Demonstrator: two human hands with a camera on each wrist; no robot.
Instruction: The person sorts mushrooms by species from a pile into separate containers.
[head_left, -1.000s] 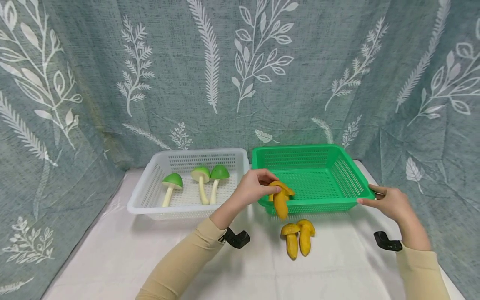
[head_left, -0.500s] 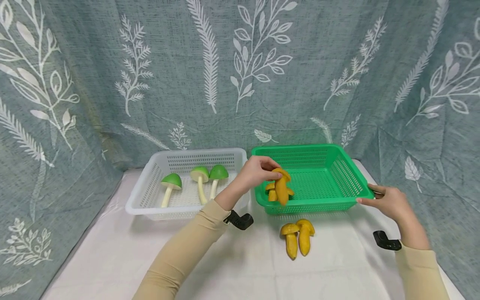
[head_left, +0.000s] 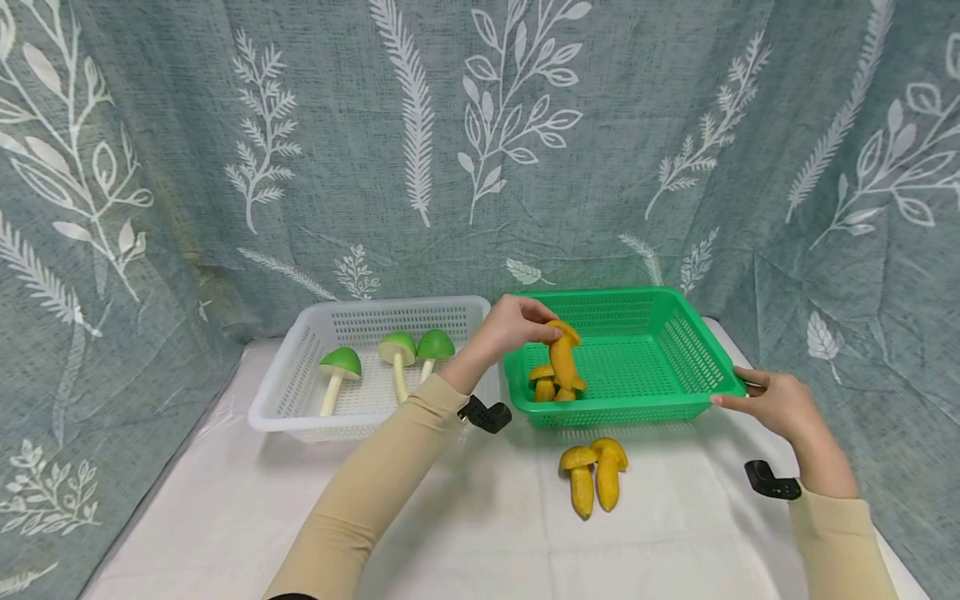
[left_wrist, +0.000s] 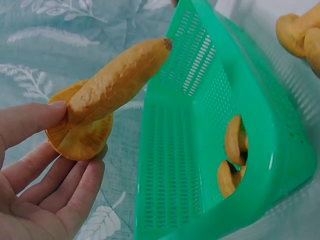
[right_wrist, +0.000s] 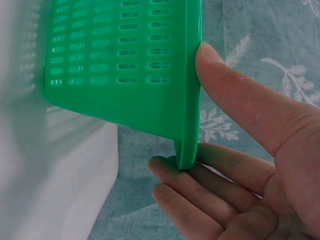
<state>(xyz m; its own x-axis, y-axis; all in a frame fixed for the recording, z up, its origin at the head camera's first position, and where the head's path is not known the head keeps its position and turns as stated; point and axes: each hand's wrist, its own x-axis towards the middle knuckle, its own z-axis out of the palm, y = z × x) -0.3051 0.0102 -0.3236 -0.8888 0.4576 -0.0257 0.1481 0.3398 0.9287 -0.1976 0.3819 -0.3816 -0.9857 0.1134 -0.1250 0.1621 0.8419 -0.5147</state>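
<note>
My left hand (head_left: 513, 325) pinches a yellow toy mushroom (head_left: 564, 358) by its cap, thumb on one side and fingers behind. It is over the left part of the green basket (head_left: 637, 409), stem hanging down in the head view. In the left wrist view the held mushroom (left_wrist: 117, 82) shows its gilled underside and full stem. Two more yellow mushrooms (left_wrist: 234, 141) lie inside the basket, partly hidden by its wall there. At the basket's right end my right hand (head_left: 787, 408) grips the rim, with the thumb (right_wrist: 225, 75) on one side and fingers on the other.
Left of the green basket stands a white basket (head_left: 267, 410) with green-capped mushrooms (head_left: 341, 364), partly covered by the left forearm. Two yellow mushrooms (head_left: 581, 483) lie side by side on the white tablecloth (head_left: 480, 533) in front. A leaf-patterned curtain (head_left: 337, 167) closes the back.
My left hand has moved up and back with the yellow mushroom, from the basket's front rim to over its inside. The mushrooms in the basket show more. The right hand stays at the rim.
</note>
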